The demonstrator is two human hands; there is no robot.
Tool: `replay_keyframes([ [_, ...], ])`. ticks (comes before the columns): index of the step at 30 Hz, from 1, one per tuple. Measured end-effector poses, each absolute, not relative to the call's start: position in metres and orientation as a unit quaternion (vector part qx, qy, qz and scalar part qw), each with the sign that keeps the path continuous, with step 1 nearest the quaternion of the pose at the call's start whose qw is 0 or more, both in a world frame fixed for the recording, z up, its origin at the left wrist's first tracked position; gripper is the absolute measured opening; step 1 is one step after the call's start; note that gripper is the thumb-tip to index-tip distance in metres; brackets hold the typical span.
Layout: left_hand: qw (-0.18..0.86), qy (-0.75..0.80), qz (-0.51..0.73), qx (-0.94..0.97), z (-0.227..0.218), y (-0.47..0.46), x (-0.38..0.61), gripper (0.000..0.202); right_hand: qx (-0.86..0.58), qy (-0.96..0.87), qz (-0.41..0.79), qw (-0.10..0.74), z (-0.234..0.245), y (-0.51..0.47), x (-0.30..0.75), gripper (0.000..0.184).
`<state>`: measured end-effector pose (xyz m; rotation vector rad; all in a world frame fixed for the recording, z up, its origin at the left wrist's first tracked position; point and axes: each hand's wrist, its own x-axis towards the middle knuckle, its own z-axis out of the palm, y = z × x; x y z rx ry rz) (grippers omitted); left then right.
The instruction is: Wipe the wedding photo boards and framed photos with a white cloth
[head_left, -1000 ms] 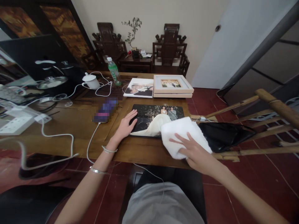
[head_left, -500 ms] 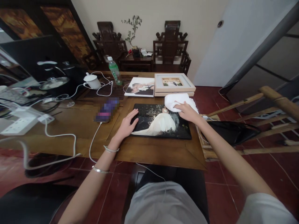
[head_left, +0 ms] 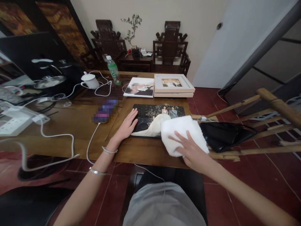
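A dark photo panel [head_left: 150, 117] with a couple in wedding clothes lies flat on the wooden table. Along its left edge rests my left hand [head_left: 126, 124], fingers stretched out and flat, holding nothing. My right hand [head_left: 191, 149] has hold of a folded white towel [head_left: 178, 128], its fingers spread over the top. The towel covers the panel's lower right corner and reaches past it towards the table's front edge. The couple's upper bodies show just above the towel.
Behind the panel lie a white photo board [head_left: 139, 87] and stacked picture frames [head_left: 172, 86]. A phone [head_left: 105, 111] on a cable, a green-labelled bottle [head_left: 113, 71], a lidded white cup [head_left: 90, 81] and a power strip [head_left: 18, 121] stand leftward. A black bag [head_left: 223, 135] is at right.
My right hand has drawn the towel from the panel's upper right corner down to its lower right corner, uncovering the couple's upper bodies. My left hand stays at the left edge.
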<state>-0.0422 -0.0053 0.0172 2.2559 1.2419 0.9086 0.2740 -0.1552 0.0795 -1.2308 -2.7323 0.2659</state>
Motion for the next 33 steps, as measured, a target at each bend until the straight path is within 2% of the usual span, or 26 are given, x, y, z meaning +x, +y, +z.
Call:
replay_keyframes([
  [6, 0.193, 0.449, 0.309, 0.816, 0.017, -0.004, -0.044, 0.057, -0.384, -0.918, 0.080, 0.061, 0.083, -0.151, 0.265, 0.052],
  [13, 0.191, 0.443, 0.309, 0.819, 0.016, -0.002, -0.046, 0.055, -0.451, -0.885, 0.066, 0.093, 0.081, -0.062, 0.266, 0.056],
  [20, 0.193, 0.432, 0.322, 0.820, 0.011, 0.002, -0.048, 0.053, -0.497, -0.864, 0.046, 0.064, 0.082, 0.003, 0.268, 0.059],
  [27, 0.188, 0.426, 0.328, 0.822, 0.010, 0.001, -0.047, 0.052, -0.470, -0.881, 0.038, 0.047, 0.081, -0.050, 0.254, 0.060],
  [33, 0.181, 0.426, 0.334, 0.821, 0.007, 0.002, -0.045, 0.051, -0.421, -0.906, 0.042, 0.015, 0.076, -0.140, 0.235, 0.050],
])
